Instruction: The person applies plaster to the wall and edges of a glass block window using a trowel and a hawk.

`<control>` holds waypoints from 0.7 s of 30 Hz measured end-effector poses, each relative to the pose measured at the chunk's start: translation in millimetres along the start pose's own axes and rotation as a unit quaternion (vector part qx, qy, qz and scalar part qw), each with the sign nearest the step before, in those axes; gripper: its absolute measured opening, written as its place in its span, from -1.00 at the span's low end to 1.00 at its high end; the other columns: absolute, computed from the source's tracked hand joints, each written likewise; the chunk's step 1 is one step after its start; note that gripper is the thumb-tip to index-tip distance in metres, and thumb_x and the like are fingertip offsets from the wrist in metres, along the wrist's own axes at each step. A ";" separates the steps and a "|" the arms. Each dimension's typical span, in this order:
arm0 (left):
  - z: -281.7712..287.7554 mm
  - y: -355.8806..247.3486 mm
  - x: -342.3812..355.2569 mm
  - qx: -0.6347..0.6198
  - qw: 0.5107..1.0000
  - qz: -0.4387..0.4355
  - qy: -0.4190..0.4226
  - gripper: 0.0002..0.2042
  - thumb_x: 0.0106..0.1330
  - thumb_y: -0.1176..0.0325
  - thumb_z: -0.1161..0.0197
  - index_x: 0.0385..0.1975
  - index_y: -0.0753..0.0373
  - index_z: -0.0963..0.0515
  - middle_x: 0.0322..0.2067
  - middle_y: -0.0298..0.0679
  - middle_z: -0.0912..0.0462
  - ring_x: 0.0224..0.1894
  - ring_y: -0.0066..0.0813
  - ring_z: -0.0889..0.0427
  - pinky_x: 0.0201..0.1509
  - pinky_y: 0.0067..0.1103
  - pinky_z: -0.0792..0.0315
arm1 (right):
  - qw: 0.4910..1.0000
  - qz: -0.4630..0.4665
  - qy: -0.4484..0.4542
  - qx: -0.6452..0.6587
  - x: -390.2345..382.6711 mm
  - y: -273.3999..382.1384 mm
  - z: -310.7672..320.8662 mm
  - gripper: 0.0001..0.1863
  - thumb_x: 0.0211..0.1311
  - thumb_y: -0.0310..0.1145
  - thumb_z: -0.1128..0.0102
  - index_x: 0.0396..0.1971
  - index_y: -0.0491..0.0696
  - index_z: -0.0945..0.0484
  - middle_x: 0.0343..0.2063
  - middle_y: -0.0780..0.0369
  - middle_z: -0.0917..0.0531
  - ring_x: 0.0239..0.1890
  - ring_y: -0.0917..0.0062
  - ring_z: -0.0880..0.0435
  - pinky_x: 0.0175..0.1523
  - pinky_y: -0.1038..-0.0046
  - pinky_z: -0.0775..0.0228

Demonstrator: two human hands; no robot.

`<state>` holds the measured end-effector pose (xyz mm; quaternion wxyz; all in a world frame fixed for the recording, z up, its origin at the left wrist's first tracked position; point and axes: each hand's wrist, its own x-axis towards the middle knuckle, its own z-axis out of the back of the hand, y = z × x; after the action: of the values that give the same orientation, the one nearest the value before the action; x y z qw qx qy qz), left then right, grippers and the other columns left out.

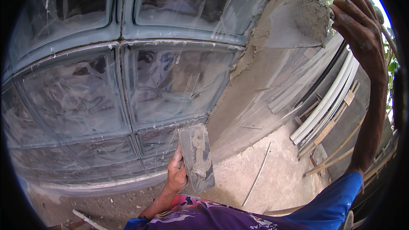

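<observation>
My right hand (pixel 360 30) is raised at the upper right, fingers closed around the handle of a trowel. The trowel's grey blade (pixel 285 27) lies against the plastered wall edge, with wet mortar (pixel 309 10) on and around it. Lower down, my left hand (pixel 177 173) grips a rectangular plastering hawk (pixel 205 168) by its left side; some mortar is smeared along its face. The hawk is tilted close to the glass block wall (pixel 179 85). A strip of fresh mortar (pixel 243 66) runs down beside the blocks.
White pipes (pixel 326 100) and wooden strips lean against a grey wall at the right. A thin rod (pixel 257 174) lies on the pale concrete floor (pixel 277 157). Debris lies along the base of the glass blocks, with a stick (pixel 87 219) at the lower left.
</observation>
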<state>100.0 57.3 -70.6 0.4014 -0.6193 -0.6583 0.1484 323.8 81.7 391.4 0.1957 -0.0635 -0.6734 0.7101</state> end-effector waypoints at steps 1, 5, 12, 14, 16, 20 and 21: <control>1.6 1.7 -0.1 0.004 1.000 0.000 0.000 -0.42 0.34 0.41 0.05 0.29 0.44 0.11 0.15 -0.07 -0.30 0.13 -0.40 -0.35 0.18 -0.55 -0.23 | 1.000 0.007 -0.013 0.009 -0.6 2.3 2.4 -0.66 -0.10 -0.45 -0.31 -0.22 -0.02 -0.59 -0.18 0.22 -0.61 0.01 0.31 -0.50 0.12 0.28 -0.37; -2.5 0.1 -1.0 -0.011 1.000 0.005 0.003 -0.41 0.34 0.41 0.05 0.29 0.43 0.11 0.15 -0.08 -0.29 0.14 -0.40 -0.35 0.19 -0.54 -0.23 | 0.994 0.032 -0.041 0.099 17.4 32.9 -8.7 -0.68 -0.20 -0.43 -0.35 -0.30 0.00 -0.61 -0.25 0.26 -0.61 -0.07 0.39 -0.52 0.09 0.33 -0.40; -9.4 -4.0 -4.0 -0.032 0.998 0.003 -0.060 -0.37 0.26 0.25 -0.13 0.24 0.38 -0.04 0.06 -0.16 -0.39 0.03 -0.44 -0.46 0.08 -0.52 -0.37 | 0.990 -0.008 0.004 0.138 26.5 60.1 -25.3 -0.72 -0.18 -0.33 -0.30 -0.33 0.10 -0.64 -0.17 0.44 -0.62 0.00 0.56 -0.48 0.18 0.51 -0.33; -4.7 0.4 -4.5 -0.019 0.998 -0.012 -0.059 -0.37 0.26 0.25 -0.14 0.24 0.38 -0.04 0.06 -0.17 -0.39 0.02 -0.45 -0.46 0.08 -0.52 -0.37 | 0.991 -0.003 0.001 0.137 26.1 62.5 -21.8 -0.72 -0.19 -0.34 -0.31 -0.34 0.11 -0.64 -0.23 0.42 -0.62 -0.03 0.56 -0.49 0.17 0.53 -0.34; -7.1 -3.8 -3.7 -0.010 0.998 -0.013 -0.054 -0.37 0.26 0.26 -0.14 0.24 0.38 -0.04 0.06 -0.17 -0.39 0.02 -0.45 -0.46 0.08 -0.53 -0.37 | 0.991 -0.003 0.011 0.132 22.2 63.4 -23.1 -0.72 -0.20 -0.36 -0.31 -0.34 0.11 -0.64 -0.27 0.42 -0.62 -0.06 0.56 -0.49 0.17 0.55 -0.34; -4.9 -2.3 -4.4 -0.010 0.998 -0.008 -0.055 -0.37 0.26 0.26 -0.13 0.24 0.39 -0.04 0.06 -0.17 -0.39 0.02 -0.46 -0.46 0.08 -0.53 -0.36 | 0.992 0.002 -0.015 0.122 27.2 69.4 -20.1 -0.75 -0.20 -0.39 -0.34 -0.39 0.01 -0.63 -0.29 0.33 -0.62 -0.08 0.48 -0.52 0.20 0.37 -0.30; -3.3 -1.2 -4.6 -0.002 0.998 -0.012 -0.058 -0.38 0.26 0.26 -0.13 0.24 0.39 -0.04 0.06 -0.17 -0.39 0.02 -0.46 -0.46 0.08 -0.53 -0.36 | 0.992 0.006 -0.020 0.122 29.3 69.4 -20.2 -0.75 -0.20 -0.39 -0.34 -0.39 0.00 -0.64 -0.28 0.32 -0.62 -0.07 0.48 -0.52 0.19 0.36 -0.31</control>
<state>101.1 51.8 -69.2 0.3626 -0.6028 -0.6881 0.1780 290.8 110.0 326.6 0.1846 -0.0292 -0.5853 0.7890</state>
